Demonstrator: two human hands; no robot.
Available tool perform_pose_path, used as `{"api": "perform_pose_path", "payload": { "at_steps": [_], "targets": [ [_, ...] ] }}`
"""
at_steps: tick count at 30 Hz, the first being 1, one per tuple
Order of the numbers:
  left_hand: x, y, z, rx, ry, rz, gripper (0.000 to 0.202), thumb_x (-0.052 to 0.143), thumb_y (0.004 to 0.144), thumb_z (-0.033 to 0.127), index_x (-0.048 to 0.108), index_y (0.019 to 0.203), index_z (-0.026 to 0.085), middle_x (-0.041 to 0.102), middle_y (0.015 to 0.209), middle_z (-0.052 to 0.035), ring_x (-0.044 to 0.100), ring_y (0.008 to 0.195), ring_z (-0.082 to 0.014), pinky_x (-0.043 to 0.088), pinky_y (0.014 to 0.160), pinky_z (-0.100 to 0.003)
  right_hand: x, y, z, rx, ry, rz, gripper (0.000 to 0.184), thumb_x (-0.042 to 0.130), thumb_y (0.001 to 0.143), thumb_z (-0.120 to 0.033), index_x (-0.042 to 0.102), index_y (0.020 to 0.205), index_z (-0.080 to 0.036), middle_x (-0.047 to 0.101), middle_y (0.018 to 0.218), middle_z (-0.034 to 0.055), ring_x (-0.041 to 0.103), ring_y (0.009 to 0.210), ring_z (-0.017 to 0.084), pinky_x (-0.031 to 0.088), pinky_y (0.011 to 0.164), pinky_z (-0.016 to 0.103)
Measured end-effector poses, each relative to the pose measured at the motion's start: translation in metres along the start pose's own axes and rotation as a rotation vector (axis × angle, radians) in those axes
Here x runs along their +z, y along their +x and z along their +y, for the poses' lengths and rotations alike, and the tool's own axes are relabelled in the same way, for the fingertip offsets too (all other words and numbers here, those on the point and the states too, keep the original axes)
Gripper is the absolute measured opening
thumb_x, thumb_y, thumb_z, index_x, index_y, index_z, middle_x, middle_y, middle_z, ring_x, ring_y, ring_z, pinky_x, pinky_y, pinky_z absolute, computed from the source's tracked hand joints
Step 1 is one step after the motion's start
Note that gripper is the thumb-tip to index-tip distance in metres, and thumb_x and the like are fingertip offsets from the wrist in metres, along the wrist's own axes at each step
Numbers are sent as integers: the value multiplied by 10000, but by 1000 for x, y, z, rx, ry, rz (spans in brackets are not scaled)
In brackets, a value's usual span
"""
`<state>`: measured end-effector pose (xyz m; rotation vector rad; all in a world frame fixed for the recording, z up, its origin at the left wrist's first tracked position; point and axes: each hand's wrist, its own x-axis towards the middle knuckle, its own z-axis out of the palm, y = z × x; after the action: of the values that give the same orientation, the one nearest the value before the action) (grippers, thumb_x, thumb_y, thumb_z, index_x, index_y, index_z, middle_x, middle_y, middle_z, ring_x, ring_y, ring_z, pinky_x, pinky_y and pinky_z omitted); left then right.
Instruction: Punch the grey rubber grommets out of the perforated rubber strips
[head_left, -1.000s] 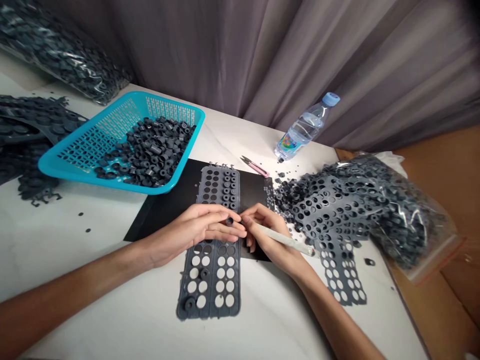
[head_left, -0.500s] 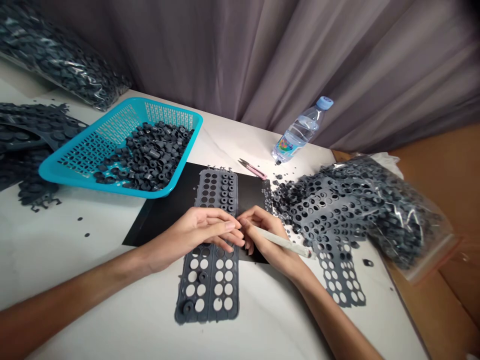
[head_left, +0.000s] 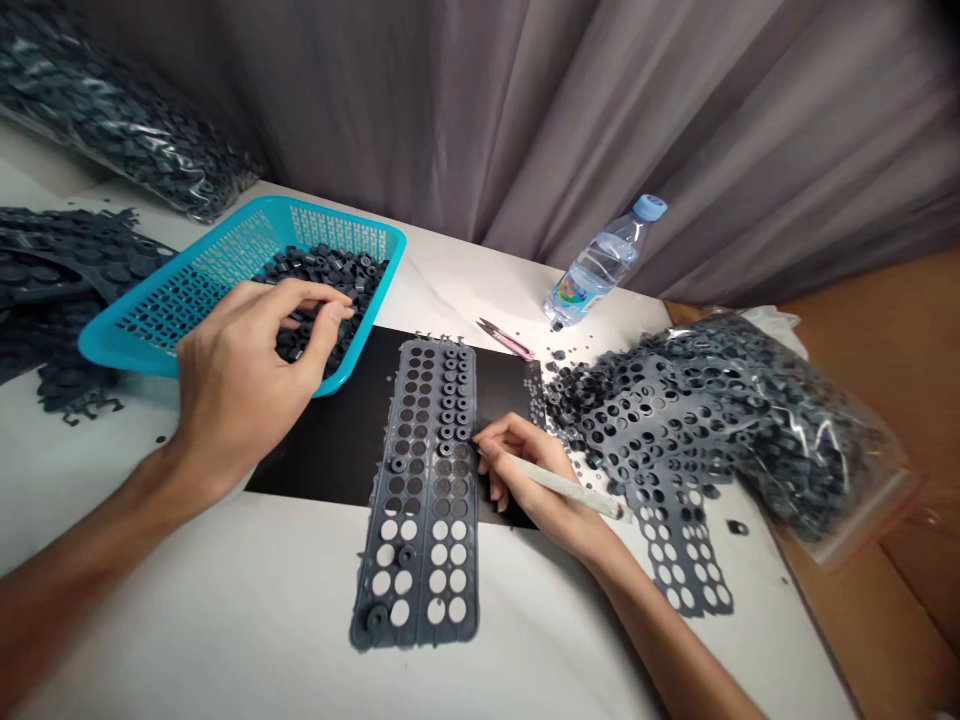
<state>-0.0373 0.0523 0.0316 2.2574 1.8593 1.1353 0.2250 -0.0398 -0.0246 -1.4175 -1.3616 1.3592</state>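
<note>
Grey perf. sheet [head_left: 430,492] | just beside RH fingers [head_left: 517,431] | touch unclear

The perforated strip [head_left: 426,500] is slate grey, patterned with paired rows of round holes that read black above the matt black mat [head_left: 322,460] and white above the bench [head_left: 555,620]. The basket [head_left: 380,310] is bright turquoise with a cut-out lattice, its small ring-shaped pieces [head_left: 364,275] the same dark grey as the strip, and the pen-like tool [head_left: 562,484] is off-white. Around them come pink-handled snips [head_left: 517,345], a mauve-grey curtain [head_left: 420,120] and a clear bottle [head_left: 604,255] with a light blue cap (its label is multicoloured).
</note>
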Motion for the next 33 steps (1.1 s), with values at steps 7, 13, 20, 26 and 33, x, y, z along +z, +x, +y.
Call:
{"api": "perform_pose_path", "payload": {
  "at_steps": [7,13,20,26,33],
  "targets": [
    [1,8,-14,-25,84,-74,206,541,1030,357,705,1118,268,778,1087,24,697,997,-200,438,823,-263,-1,0,-1,-7,-1,-9,213,583,1008,-419,593,973,-210,630,765,-28,575,530,84,447,455,188],
    [3,8,-15,-58,48,-101,178,616,990,381,716,1078,263,779,1025,12,706,941,-202,456,823,-270,-1,0,-3,-8,10,-20,212,585,1007,-416,590,978,-206,625,782,-25,579,538,84,462,467,195],
    [1,8,-11,-4,-76,-161,172,630,977,318,719,1088,222,739,980,8,669,862,-154,482,859,-255,-1,0,-3,-10,-2,-16,216,580,1012,-417,591,970,-206,624,761,-28,573,536,82,455,465,186],
    [9,8,-21,45,-131,-108,167,667,924,230,721,1082,242,752,967,24,698,866,-149,519,840,-246,-2,0,0,-12,-8,-22,203,580,1014,-408,598,988,-207,629,774,-27,584,542,86,467,464,191],
    [11,9,-24,15,-171,-140,201,624,914,173,696,1093,231,770,1023,12,726,850,-143,549,841,-263,-2,1,0,-11,-8,-23,195,579,1014,-402,597,986,-210,627,772,-28,580,543,84,464,468,191]
  ]
}}
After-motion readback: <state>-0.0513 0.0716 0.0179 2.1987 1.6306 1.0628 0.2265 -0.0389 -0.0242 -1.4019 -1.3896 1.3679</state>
